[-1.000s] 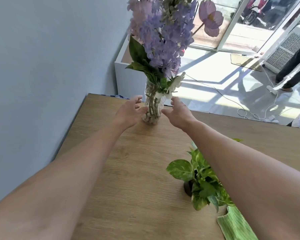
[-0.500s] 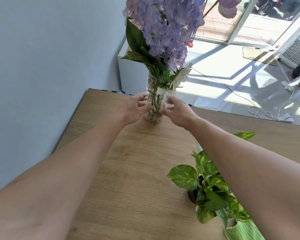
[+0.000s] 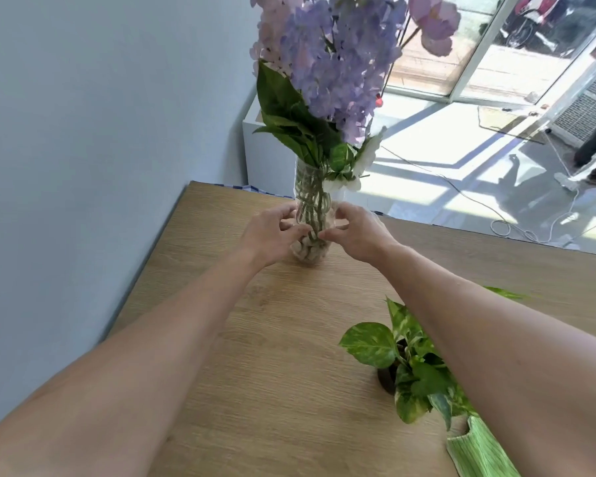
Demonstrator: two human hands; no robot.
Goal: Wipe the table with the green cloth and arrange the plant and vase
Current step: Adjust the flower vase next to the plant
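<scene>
Both hands [image 3: 319, 232] clasping the glass vase [image 3: 311, 215], green cloth [image 3: 479, 451] half hidden under right forearm.

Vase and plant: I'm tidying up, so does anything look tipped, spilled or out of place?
Nothing stands out. The glass vase stands upright on the table, both hands around its lower part. The potted plant is upright; the green cloth lies beside it. No spill shows.

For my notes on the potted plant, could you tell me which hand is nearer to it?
Right. The right hand is beyond the potted plant at the vase, its forearm passing over the leaves; the left hand is on the vase's far side.
</scene>
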